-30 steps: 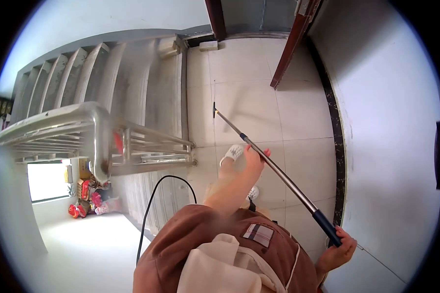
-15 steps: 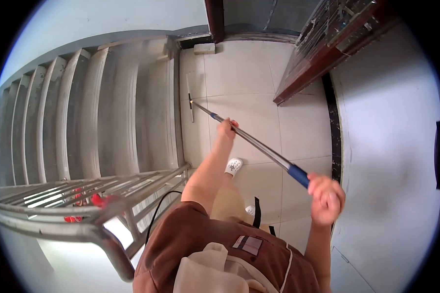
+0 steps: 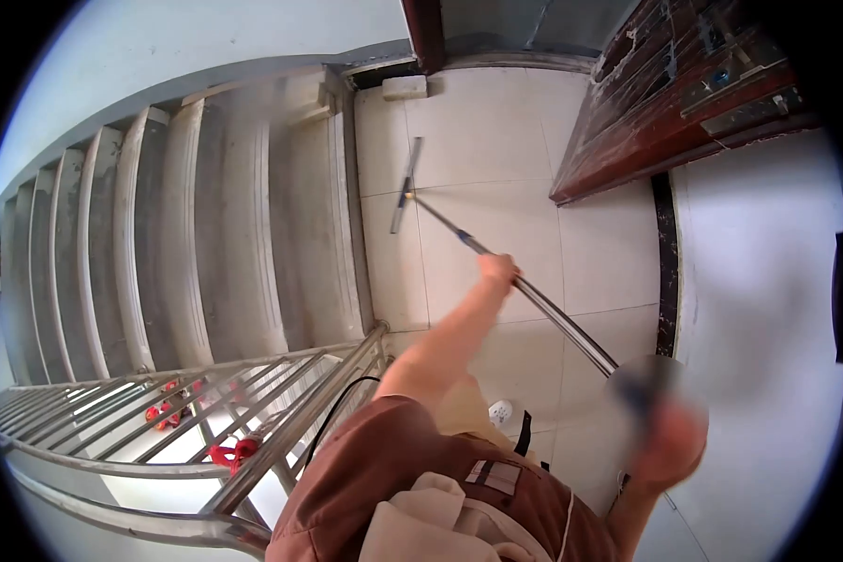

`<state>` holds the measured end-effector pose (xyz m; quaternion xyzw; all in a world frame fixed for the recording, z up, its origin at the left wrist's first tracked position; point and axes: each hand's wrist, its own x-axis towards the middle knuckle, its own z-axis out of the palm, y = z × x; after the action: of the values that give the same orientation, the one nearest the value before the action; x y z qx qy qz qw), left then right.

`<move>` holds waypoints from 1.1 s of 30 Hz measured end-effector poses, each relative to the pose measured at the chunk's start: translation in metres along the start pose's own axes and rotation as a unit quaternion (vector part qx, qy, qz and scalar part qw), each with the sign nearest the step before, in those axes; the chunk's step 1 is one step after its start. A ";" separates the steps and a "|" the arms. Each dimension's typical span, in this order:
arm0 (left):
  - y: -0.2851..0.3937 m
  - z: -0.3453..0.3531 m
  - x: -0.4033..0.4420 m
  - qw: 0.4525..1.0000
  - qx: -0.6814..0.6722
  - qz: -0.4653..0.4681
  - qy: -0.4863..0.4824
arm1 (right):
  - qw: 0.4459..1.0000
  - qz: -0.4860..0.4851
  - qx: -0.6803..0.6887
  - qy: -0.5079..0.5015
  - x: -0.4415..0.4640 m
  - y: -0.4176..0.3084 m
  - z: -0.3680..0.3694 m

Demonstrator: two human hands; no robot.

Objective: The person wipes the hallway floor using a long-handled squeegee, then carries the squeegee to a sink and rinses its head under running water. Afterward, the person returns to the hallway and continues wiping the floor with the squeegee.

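Note:
A long-handled floor squeegee (image 3: 564, 323) slants across the view, its metal pole running from lower right to upper left. Its narrow straight head (image 3: 414, 164) lies on the pale tiles, near the foot of the stairs. My left hand (image 3: 499, 269) is closed round the middle of the pole, just above a blue collar. At the pole's upper end, my right hand (image 3: 672, 440) is closed at the dark blue grip; motion smears both the hand and the grip, so single fingers do not show.
Concrete stairs (image 3: 225, 225) rise to the left, with a metal railing (image 3: 94, 403) that has red cloth tied on it. A dark red door (image 3: 665, 131) stands ajar at upper right. A pale block (image 3: 405, 88) lies by the far wall. One white clog (image 3: 501, 412) shows below me.
The squeegee head has moved right, away from the stairs, and turned. Both hands have moved right and nearer to me with the pole. The camera view has shifted slightly.

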<state>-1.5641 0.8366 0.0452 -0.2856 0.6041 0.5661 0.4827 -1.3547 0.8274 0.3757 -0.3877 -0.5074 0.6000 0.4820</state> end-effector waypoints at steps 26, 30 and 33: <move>0.099 -0.002 0.052 1.000 0.005 0.004 0.013 | 0.991 0.057 0.058 0.107 0.053 0.050 0.067; -0.006 0.048 0.011 0.971 0.214 0.058 -0.091 | 0.959 0.062 0.019 0.275 -0.005 0.007 -0.012; -0.097 0.066 -0.035 0.938 0.327 0.038 -0.111 | 0.891 0.053 0.080 0.444 -0.034 -0.060 -0.008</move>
<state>-1.4475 0.8738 0.0439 -0.0248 0.7089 0.3836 0.5914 -1.3284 0.7973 0.4325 -0.6005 -0.1695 0.4284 0.6536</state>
